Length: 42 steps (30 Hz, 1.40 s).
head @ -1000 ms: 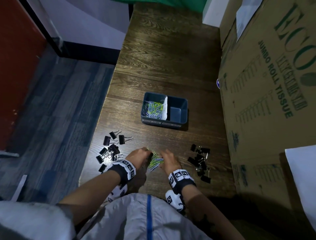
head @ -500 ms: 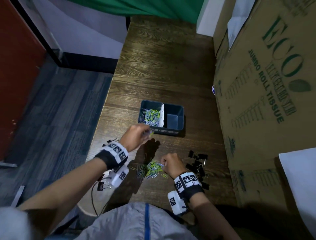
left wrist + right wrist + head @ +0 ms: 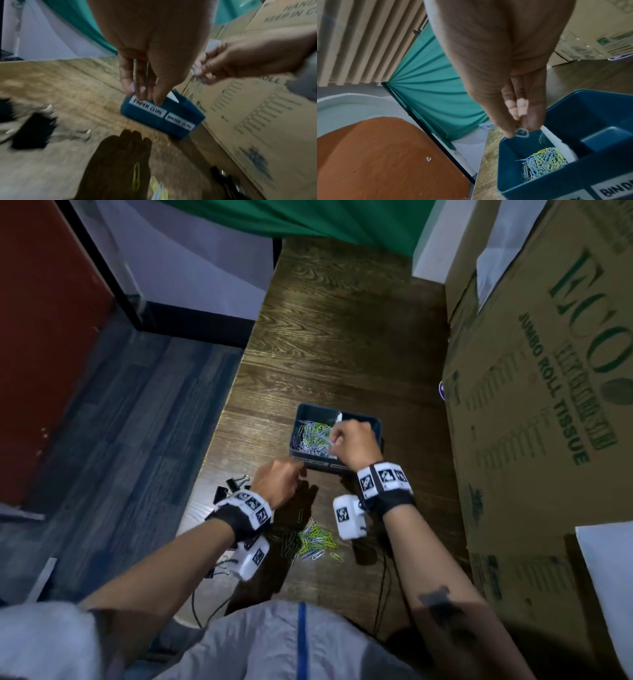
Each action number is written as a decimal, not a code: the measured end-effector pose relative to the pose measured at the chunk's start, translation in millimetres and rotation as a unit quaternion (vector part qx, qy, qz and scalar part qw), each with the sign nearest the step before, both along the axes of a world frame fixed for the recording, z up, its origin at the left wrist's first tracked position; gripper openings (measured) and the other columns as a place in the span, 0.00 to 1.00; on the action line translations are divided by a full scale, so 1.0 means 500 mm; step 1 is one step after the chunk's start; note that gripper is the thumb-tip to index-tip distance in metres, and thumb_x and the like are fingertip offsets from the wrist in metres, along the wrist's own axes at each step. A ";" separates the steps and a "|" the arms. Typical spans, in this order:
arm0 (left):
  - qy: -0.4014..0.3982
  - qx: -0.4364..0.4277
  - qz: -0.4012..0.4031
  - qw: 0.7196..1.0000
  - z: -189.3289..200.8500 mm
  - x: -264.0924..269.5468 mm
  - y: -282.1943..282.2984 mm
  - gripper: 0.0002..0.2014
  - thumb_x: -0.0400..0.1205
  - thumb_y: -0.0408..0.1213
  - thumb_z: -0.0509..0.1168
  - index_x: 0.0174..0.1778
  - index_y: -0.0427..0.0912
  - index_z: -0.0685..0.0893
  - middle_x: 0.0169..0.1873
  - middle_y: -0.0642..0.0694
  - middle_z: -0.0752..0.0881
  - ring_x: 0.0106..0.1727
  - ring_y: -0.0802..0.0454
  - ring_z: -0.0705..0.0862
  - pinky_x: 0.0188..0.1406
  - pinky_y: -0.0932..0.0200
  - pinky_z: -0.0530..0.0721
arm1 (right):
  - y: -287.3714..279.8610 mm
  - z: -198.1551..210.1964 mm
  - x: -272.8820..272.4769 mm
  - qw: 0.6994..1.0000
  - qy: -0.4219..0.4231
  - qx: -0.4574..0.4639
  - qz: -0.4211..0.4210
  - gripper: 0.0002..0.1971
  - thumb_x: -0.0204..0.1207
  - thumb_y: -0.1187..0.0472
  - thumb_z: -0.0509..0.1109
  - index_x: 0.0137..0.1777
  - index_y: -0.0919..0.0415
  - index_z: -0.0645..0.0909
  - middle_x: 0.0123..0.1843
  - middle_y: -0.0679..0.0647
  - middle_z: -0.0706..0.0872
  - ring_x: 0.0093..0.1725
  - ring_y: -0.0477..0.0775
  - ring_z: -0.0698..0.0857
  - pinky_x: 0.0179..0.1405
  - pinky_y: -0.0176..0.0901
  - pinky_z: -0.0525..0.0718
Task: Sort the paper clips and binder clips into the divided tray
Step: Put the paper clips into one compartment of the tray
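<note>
Dim room; hard hand shadow on the counter (image 3: 60, 83) below the fingers (image 3: 142, 86), motion blur, edges bowed by wide lenses.

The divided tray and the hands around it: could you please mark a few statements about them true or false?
1. The tray's left compartment holds coloured paper clips. True.
2. The right compartment is full of binder clips. False: it looks empty.
3. The right hand pinches paper clips over the paper-clip compartment. True.
4. The left hand grips a binder clip. False: its straight fingers hold nothing visible.
5. Loose paper clips lie on the wooden table near the person. True.
</note>
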<state>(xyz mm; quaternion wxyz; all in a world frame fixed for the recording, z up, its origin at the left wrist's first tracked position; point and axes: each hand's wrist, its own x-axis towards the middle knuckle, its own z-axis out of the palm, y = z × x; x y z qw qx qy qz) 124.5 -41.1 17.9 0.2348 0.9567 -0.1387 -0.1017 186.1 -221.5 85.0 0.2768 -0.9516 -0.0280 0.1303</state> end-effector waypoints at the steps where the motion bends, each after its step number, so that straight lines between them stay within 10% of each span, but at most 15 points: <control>1: 0.026 0.007 -0.002 1.000 -0.014 -0.026 0.008 0.11 0.76 0.27 0.69 0.49 0.47 0.86 0.46 0.47 0.87 0.43 0.48 0.87 0.37 0.60 0.82 | 0.012 -0.002 0.017 1.000 0.004 0.004 -0.006 0.07 0.69 0.67 0.81 0.41 0.56 0.88 0.43 0.56 0.90 0.47 0.58 0.89 0.52 0.54 0.90; 5: 0.122 0.039 -0.013 0.992 -0.065 -0.112 0.017 0.12 0.76 0.27 0.68 0.54 0.42 0.83 0.49 0.43 0.86 0.50 0.44 0.86 0.46 0.57 0.83 | 0.013 -0.013 0.024 0.999 -0.013 0.020 -0.034 0.14 0.71 0.60 0.83 0.56 0.56 0.87 0.46 0.54 0.89 0.48 0.56 0.87 0.50 0.49 0.86; 9: 0.205 0.096 -0.021 0.974 -0.099 -0.162 0.029 0.19 0.77 0.36 0.68 0.64 0.41 0.74 0.56 0.39 0.83 0.54 0.38 0.84 0.48 0.50 0.79 | -0.001 -0.079 -0.057 0.993 0.052 0.090 -0.051 0.09 0.72 0.61 0.82 0.49 0.53 0.86 0.38 0.48 0.88 0.39 0.47 0.86 0.48 0.44 0.86; 17: 0.231 0.059 -0.012 0.971 -0.126 -0.174 0.000 0.23 0.67 0.40 0.75 0.53 0.46 0.72 0.51 0.43 0.81 0.49 0.40 0.82 0.43 0.52 0.78 | -0.061 -0.238 -0.257 0.945 0.297 -0.128 -0.037 0.12 0.69 0.67 0.80 0.48 0.57 0.80 0.57 0.59 0.86 0.57 0.65 0.87 0.56 0.54 0.87; 27: 0.188 -0.083 0.029 0.978 -0.150 -0.165 0.000 0.13 0.75 0.33 0.71 0.50 0.52 0.78 0.46 0.50 0.80 0.46 0.49 0.81 0.48 0.55 0.79 | -0.039 -0.286 -0.291 0.969 0.229 -0.018 -0.093 0.13 0.65 0.68 0.76 0.37 0.49 0.77 0.44 0.50 0.88 0.46 0.57 0.88 0.50 0.49 0.89; 31: 0.176 0.038 -0.023 0.983 -0.151 -0.161 0.008 0.44 0.68 0.64 0.74 0.75 0.51 0.63 0.62 0.48 0.69 0.58 0.48 0.75 0.52 0.45 0.84 | -0.056 -0.282 -0.284 0.975 0.215 -0.051 0.002 0.34 0.62 0.63 0.84 0.65 0.46 0.72 0.64 0.54 0.73 0.63 0.61 0.80 0.59 0.57 0.84; 34: 0.162 0.139 -0.104 0.971 -0.157 -0.170 -0.004 0.61 0.62 0.67 0.76 0.83 0.46 0.49 0.69 0.42 0.64 0.67 0.43 0.69 0.58 0.45 0.82 | -0.058 -0.289 -0.290 0.967 0.213 -0.095 0.102 0.54 0.61 0.60 0.88 0.81 0.43 0.58 0.70 0.57 0.64 0.72 0.64 0.73 0.68 0.61 0.81; 42: 0.128 0.091 -0.121 0.980 -0.170 -0.181 -0.032 0.31 0.76 0.38 0.69 0.74 0.44 0.68 0.65 0.40 0.72 0.60 0.40 0.79 0.50 0.46 0.82 | -0.016 -0.297 -0.309 0.973 0.163 -0.123 0.108 0.33 0.73 0.53 0.80 0.74 0.51 0.67 0.70 0.60 0.68 0.69 0.66 0.75 0.67 0.61 0.79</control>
